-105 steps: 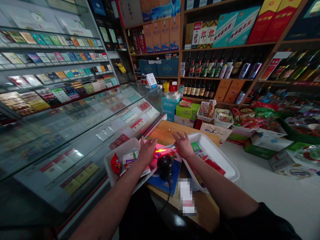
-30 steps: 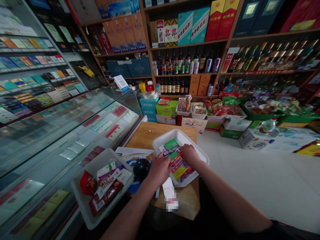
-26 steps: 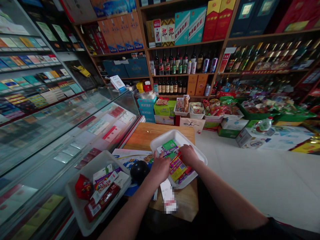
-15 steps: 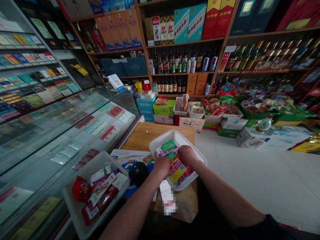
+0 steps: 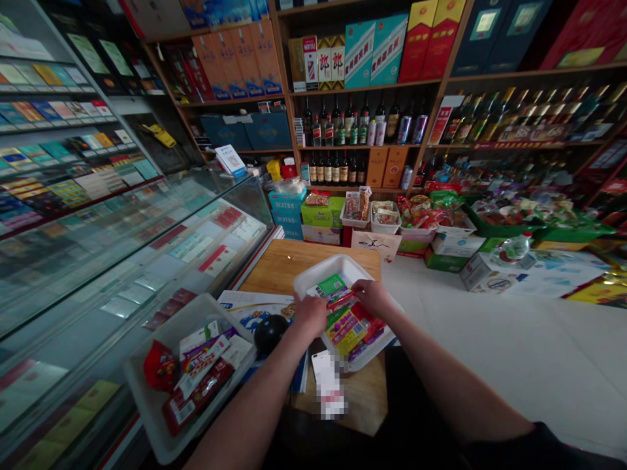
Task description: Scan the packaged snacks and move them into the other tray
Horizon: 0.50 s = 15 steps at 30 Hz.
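Observation:
A white tray (image 5: 306,273) stands on the wooden table, filled with colourful snack packets. My left hand (image 5: 311,316) reaches over its left side, fingers closed on one end of a narrow red snack packet (image 5: 341,299). At the other end of that packet my right hand (image 5: 373,300) pinches it, knuckles up. Just behind lies a green-and-white packet (image 5: 331,284); in front is a yellow-and-red snack packet (image 5: 347,328). My fingertips are partly hidden.
Left of the tray are a black round object (image 5: 270,334) and a translucent bin (image 5: 142,408) with several packets. A white phone-like item (image 5: 326,375) lies in front. The glass counter (image 5: 196,228) borders the wooden table (image 5: 279,258); stocked shelves and snack boxes stand behind.
The red packet now shows stretched between my hands. My left hand has shifted slightly left and my right hand slightly up, uncovering more of the yellow-and-red packet.

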Tool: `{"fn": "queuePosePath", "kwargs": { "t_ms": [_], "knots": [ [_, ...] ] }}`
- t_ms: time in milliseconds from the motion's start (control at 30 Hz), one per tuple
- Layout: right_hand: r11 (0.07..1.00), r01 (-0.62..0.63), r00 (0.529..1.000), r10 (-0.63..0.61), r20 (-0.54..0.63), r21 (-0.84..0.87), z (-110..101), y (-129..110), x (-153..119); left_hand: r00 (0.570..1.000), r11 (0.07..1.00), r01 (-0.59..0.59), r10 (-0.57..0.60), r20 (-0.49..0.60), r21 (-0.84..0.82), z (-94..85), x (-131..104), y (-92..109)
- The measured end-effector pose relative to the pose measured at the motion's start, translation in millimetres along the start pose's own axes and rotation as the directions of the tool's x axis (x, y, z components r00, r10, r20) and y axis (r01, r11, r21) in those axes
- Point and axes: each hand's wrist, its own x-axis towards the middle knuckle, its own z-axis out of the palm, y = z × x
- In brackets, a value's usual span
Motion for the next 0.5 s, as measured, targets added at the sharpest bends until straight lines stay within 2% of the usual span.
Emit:
{"fn": "queuePosePath", "kwargs": {
  "t_ms": [100,233,367,500],
  "knots": [
    [0.988,-0.024,0.999,0.03,-0.035,0.154,-10.4,-5.0,5.7,0.997,0.996,0.044,-0.049,-0.058,-0.078,-18.3,-4.9,-13.3],
    [0.96,-0.064,0.994,0.084,-0.063,0.274,-14.3,-17.1,13.1,0.993,0.971,0.074,-0.093,-0.077,-0.226,-39.9,-12.9,-33.0],
    [0.928,-0.008,0.997,0.038,-0.072,0.372,-7.9,-32.0,18.3,0.986,0.972,0.056,-0.09,-0.141,-0.229,-51.7,-22.5,-56.7],
    [0.936,0.091,0.99,-0.049,-0.13,0.341,-3.0,-52.5,20.7,0.973,0.981,0.007,-0.052,-0.226,-0.195,-55.1,-31.9,-83.8]
  ]
}}
